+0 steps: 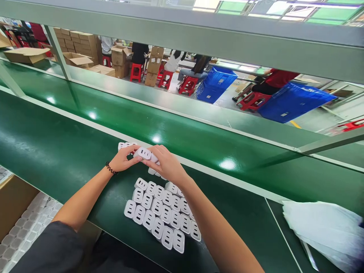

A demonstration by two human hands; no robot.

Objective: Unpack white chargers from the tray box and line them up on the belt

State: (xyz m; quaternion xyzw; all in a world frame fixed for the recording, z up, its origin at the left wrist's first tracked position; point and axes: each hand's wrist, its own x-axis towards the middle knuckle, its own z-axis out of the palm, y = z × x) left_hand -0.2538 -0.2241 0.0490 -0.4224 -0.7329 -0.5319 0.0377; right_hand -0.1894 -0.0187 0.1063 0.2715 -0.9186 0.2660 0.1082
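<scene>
Both my hands meet over the green worktop point(57, 159) and grip one white charger point(143, 153) with its port face turned up. My left hand point(124, 159), with a black coil band on the wrist, pinches its left end. My right hand point(166, 163) wraps over its right end. Just below them lie several white chargers point(160, 214) set in tidy rows, ports up. A few more white chargers point(125, 145) rest behind my left hand.
A stack of clear plastic bags point(324, 231) lies at the right. A cardboard box with a tray of white chargers point(25, 227) stands at lower left. Beyond the upper green belt point(176, 125), people sit on red stools among cartons and blue crates point(292, 102).
</scene>
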